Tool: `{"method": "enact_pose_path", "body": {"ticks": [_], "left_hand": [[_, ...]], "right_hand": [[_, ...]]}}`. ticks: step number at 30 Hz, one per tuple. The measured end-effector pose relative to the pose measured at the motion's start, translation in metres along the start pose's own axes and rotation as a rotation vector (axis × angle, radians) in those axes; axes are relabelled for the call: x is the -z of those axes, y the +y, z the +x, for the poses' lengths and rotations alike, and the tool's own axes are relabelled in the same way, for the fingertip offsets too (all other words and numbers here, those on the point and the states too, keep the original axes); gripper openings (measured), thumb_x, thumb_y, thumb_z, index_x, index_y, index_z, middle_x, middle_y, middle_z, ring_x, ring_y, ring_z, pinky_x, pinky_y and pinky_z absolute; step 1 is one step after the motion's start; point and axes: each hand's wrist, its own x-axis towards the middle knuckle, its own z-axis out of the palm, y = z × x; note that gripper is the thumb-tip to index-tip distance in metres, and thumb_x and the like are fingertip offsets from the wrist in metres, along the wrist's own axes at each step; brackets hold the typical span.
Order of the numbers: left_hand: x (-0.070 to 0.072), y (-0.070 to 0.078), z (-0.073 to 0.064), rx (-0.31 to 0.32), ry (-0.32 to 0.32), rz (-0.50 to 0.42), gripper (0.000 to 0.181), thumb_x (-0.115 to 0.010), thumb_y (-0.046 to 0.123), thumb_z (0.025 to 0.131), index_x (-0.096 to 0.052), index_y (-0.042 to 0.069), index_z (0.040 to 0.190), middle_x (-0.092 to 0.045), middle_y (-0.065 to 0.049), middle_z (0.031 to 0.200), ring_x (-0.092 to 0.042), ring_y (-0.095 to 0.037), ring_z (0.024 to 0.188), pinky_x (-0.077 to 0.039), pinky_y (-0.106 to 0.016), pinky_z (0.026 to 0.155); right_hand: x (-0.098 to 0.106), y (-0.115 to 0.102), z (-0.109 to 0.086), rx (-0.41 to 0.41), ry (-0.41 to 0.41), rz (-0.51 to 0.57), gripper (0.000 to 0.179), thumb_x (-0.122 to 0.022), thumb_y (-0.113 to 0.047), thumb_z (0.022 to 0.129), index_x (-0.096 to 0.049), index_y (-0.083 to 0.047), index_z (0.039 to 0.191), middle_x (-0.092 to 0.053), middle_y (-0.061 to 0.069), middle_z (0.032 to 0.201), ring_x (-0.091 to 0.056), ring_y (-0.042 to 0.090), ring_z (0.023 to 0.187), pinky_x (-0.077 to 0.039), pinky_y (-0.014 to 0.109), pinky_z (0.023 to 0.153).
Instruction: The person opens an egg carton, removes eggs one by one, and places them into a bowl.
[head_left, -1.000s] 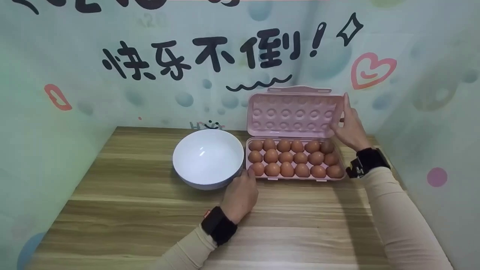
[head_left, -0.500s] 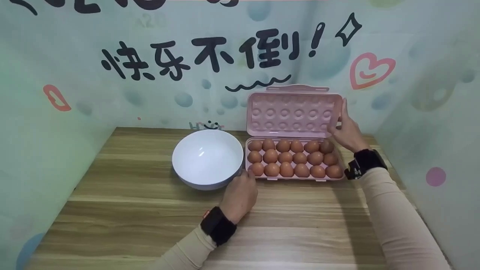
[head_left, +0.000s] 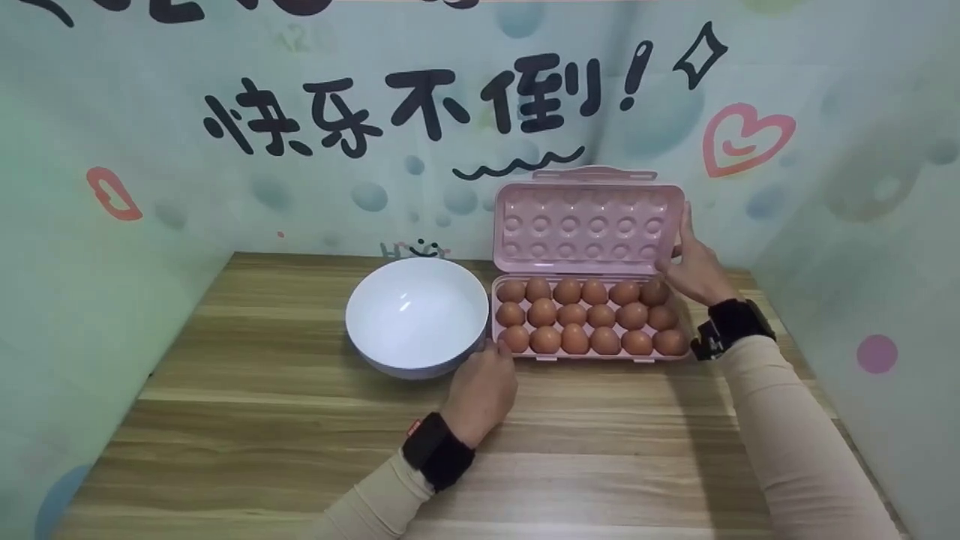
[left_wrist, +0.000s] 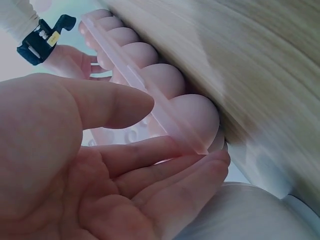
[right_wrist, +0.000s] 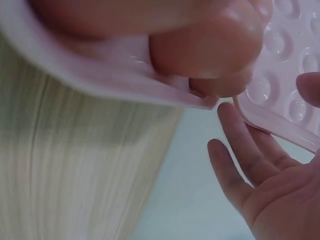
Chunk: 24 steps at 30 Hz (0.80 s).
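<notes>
A pink egg carton (head_left: 600, 357) sits at the back right of the table, its lid (head_left: 585, 238) raised against the wall. Rows of brown eggs (head_left: 574, 339) fill the tray. My left hand (head_left: 481, 390) is at the carton's front left corner; in the left wrist view its straight fingers (left_wrist: 175, 192) touch the end and the thumb overlaps the front edge. The lid's right edge lies between thumb and fingers of my right hand (head_left: 699, 270), the thumb on the inner side. In the right wrist view, fingers (right_wrist: 235, 122) reach behind that edge.
A white bowl (head_left: 416, 315), with nothing in it, stands beside the carton's left end. The wooden table (head_left: 262, 420) ends at a printed cloth wall (head_left: 300, 202) behind, with more cloth to left and right.
My right hand has shifted slightly left and down along the lid's edge, and the lid stands marginally more upright. The left hand, bowl and eggs stay where they were.
</notes>
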Motion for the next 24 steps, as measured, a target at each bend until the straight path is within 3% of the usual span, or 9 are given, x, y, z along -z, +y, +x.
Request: {"method": "enact_pose_path", "body": {"ticks": [4, 8, 10, 13, 17, 20, 24], "left_hand": [[0.002, 0.000, 0.001, 0.015, -0.025, -0.036, 0.025, -0.057, 0.002, 0.101, -0.066, -0.013, 0.119, -0.067, -0.019, 0.088, -0.073, -0.033, 0.072, -0.061, -0.042, 0.060], [0.010, -0.001, 0.004, 0.022, -0.034, -0.046, 0.014, -0.060, 0.002, 0.101, -0.066, -0.004, 0.113, -0.067, -0.017, 0.086, -0.073, -0.032, 0.073, -0.060, -0.042, 0.061], [0.015, -0.002, 0.007, 0.008, -0.006, -0.056, 0.008, -0.061, 0.001, 0.100, -0.067, 0.000, 0.106, -0.066, -0.016, 0.085, -0.072, -0.032, 0.072, -0.059, -0.042, 0.060], [0.023, -0.006, 0.015, -0.056, 0.091, -0.098, 0.004, -0.064, 0.000, 0.099, -0.066, 0.003, 0.100, -0.066, -0.013, 0.084, -0.071, -0.031, 0.071, -0.059, -0.042, 0.059], [0.038, -0.022, 0.026, -0.109, 0.172, -0.230, 0.009, -0.071, 0.001, 0.095, -0.069, 0.005, 0.102, -0.068, -0.010, 0.089, -0.070, -0.028, 0.078, -0.060, -0.043, 0.065], [0.050, -0.039, 0.033, -0.068, 0.175, -0.294, 0.014, -0.074, 0.005, 0.095, -0.076, 0.007, 0.108, -0.072, -0.009, 0.098, -0.071, -0.029, 0.090, -0.060, -0.045, 0.075], [0.063, -0.063, 0.040, 0.010, 0.161, -0.286, 0.020, -0.072, 0.011, 0.099, -0.078, 0.010, 0.117, -0.075, -0.010, 0.111, -0.072, -0.031, 0.104, -0.060, -0.048, 0.087]], "right_hand": [[0.003, -0.004, -0.007, 0.000, 0.098, -0.033, 0.100, -0.060, -0.016, 0.100, 0.013, -0.009, 0.168, -0.051, 0.040, 0.137, -0.052, 0.054, 0.126, -0.039, 0.068, 0.108], [0.003, -0.020, -0.023, -0.019, 0.254, -0.018, 0.085, -0.058, -0.013, 0.100, -0.010, -0.002, 0.169, -0.047, 0.038, 0.140, -0.054, 0.053, 0.118, -0.043, 0.066, 0.100], [0.001, -0.033, -0.033, 0.003, 0.312, -0.004, 0.070, -0.058, -0.011, 0.100, -0.031, -0.001, 0.164, -0.050, 0.034, 0.137, -0.060, 0.050, 0.112, -0.047, 0.063, 0.097], [-0.003, -0.055, -0.049, 0.103, 0.354, 0.032, 0.048, -0.060, -0.005, 0.097, -0.057, 0.001, 0.144, -0.059, 0.028, 0.126, -0.066, 0.044, 0.104, -0.053, 0.056, 0.093], [-0.015, -0.083, -0.069, 0.316, 0.303, 0.048, 0.032, -0.066, 0.003, 0.093, -0.072, 0.001, 0.125, -0.071, 0.020, 0.112, -0.071, 0.036, 0.097, -0.059, 0.051, 0.085], [-0.028, -0.100, -0.081, 0.465, 0.218, -0.001, 0.025, -0.072, 0.002, 0.091, -0.076, -0.002, 0.116, -0.075, 0.013, 0.103, -0.071, 0.027, 0.091, -0.060, 0.045, 0.079], [-0.047, -0.116, -0.089, 0.588, 0.141, -0.087, 0.024, -0.078, -0.004, 0.087, -0.078, -0.008, 0.111, -0.075, 0.006, 0.102, -0.067, 0.020, 0.091, -0.055, 0.039, 0.080]]}}
